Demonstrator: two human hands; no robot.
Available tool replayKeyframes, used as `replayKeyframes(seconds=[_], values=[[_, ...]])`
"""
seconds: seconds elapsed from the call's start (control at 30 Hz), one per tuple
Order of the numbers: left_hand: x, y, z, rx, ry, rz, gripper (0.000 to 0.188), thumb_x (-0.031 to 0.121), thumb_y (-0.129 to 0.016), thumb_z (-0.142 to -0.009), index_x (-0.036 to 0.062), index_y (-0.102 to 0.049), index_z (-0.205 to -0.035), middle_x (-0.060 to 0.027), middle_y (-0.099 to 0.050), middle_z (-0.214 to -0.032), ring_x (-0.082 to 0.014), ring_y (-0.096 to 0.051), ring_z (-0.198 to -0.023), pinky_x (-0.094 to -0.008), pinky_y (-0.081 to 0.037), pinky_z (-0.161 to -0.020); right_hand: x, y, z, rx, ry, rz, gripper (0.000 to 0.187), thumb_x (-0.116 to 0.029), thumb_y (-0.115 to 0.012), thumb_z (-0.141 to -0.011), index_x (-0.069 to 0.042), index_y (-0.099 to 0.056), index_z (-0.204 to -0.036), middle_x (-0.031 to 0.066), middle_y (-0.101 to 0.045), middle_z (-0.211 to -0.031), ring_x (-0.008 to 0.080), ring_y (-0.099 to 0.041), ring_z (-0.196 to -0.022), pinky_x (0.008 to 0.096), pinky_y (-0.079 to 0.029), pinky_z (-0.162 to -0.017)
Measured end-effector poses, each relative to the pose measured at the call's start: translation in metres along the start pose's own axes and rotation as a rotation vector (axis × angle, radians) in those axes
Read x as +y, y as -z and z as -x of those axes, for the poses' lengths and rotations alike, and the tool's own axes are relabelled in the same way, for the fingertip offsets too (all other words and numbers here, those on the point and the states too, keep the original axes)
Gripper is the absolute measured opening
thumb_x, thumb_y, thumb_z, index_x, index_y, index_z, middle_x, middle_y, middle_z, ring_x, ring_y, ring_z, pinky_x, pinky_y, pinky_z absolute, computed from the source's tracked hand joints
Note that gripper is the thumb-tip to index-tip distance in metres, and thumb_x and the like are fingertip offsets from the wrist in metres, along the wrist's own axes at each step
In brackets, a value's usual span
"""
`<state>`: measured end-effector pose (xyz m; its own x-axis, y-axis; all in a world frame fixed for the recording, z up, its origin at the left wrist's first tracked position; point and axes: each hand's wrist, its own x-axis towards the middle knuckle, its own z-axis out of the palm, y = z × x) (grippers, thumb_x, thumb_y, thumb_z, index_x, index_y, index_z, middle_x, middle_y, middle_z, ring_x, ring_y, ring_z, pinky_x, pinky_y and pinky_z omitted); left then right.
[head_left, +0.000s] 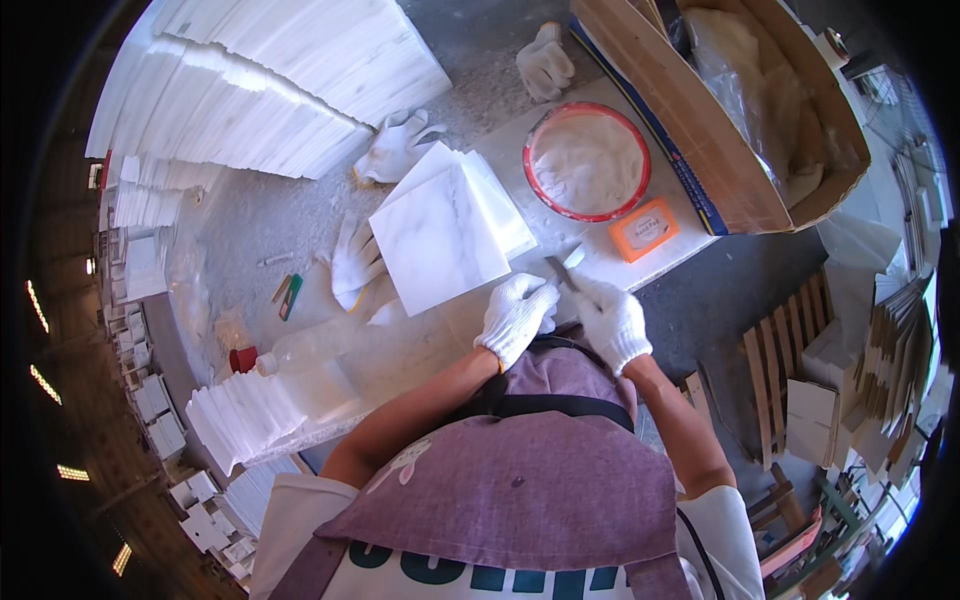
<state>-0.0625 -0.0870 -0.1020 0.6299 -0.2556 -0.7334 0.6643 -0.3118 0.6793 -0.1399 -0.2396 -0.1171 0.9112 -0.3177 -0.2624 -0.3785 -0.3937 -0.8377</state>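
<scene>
My left hand (517, 318), in a white knit glove, is curled closed at the table's near edge; its fingertips are turned in, and whatever they may hold is hidden. Close beside it, my right hand (612, 318), gloved the same way, pinches a small thin tool with a dark strip (559, 270) and a whitish end (574, 256); its exact kind does not show. Just beyond my left hand lie white grey-veined marble tiles (440, 238), overlapping in a loose stack. An orange sanding pad box (645, 231) sits past my right hand, beside a red-rimmed tub of white powder or paste (588, 165).
Tall stacks of white tiles (260, 90) fill the table's far left. Loose gloves (395, 148) lie around the tiles. A green tool (290, 297), a clear bottle (300, 352) and more tiles (245, 415) are at left. An open cardboard box (690, 120) stands far right; a wooden pallet (785, 355) is beyond.
</scene>
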Motion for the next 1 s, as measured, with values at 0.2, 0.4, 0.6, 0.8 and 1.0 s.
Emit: replayKeyframes(seconds=[0.2,0.4,0.6,0.8,1.0], values=[[0.004,-0.002,0.004,0.003,-0.017,-0.002,0.026,0.024,-0.068,-0.090,-0.0007,-0.065,-0.097,-0.0072,-0.066,-0.077,-0.0118,-0.062,-0.058,-0.0267,-0.050,-0.054,-0.006,0.006,-0.009,-0.004,-0.124,-0.044,0.032,-0.017,-0.059,-0.089,-0.011,-0.068,-0.119,0.0195,-0.069,-0.104,0.0355,-0.067,-0.097,0.0375,-0.051,-0.086],[0.010,-0.006,0.009,0.146,-0.460,-0.698,0.018,0.021,-0.066,-0.089,0.0049,-0.068,-0.096,-0.0089,-0.070,-0.085,-0.0189,-0.068,-0.068,-0.0323,-0.053,-0.064,0.000,0.018,-0.005,-0.094,-0.200,-0.276,0.033,-0.009,-0.058,-0.089,-0.007,-0.067,-0.120,0.0159,-0.072,-0.097,0.0226,-0.070,-0.082,0.0334,-0.053,-0.079],[0.021,-0.018,0.002,0.178,-1.170,-1.446,0.007,0.016,-0.063,-0.079,0.0125,-0.062,-0.084,-0.0055,-0.058,-0.070,-0.0241,-0.063,-0.065,-0.0380,-0.048,-0.058,0.011,0.037,-0.007,-0.020,-0.059,-0.088,0.035,-0.009,-0.057,-0.088,-0.008,-0.067,-0.121,0.0182,-0.070,-0.107,0.0297,-0.069,-0.096,0.0331,-0.051,-0.086],[0.020,-0.019,0.003,0.088,-1.192,-1.502,0.005,0.014,-0.061,-0.080,0.0122,-0.063,-0.085,-0.0058,-0.058,-0.070,-0.0252,-0.061,-0.060,-0.0387,-0.048,-0.054,0.015,0.042,0.001,0.021,-0.185,-0.120,0.033,-0.011,-0.056,-0.089,-0.008,-0.067,-0.120,0.0190,-0.069,-0.110,0.0319,-0.068,-0.102,0.0339,-0.051,-0.087],[0.014,-0.015,-0.002,0.076,-1.208,-1.510,0.006,0.014,-0.061,-0.081,0.0114,-0.063,-0.086,-0.0058,-0.058,-0.069,-0.0252,-0.061,-0.060,-0.0385,-0.048,-0.053,0.000,0.036,0.016,-0.042,-0.131,-0.109,0.029,-0.008,-0.060,-0.090,-0.004,-0.068,-0.118,0.0164,-0.071,-0.108,0.0248,-0.068,-0.094,0.0330,-0.051,-0.084]])
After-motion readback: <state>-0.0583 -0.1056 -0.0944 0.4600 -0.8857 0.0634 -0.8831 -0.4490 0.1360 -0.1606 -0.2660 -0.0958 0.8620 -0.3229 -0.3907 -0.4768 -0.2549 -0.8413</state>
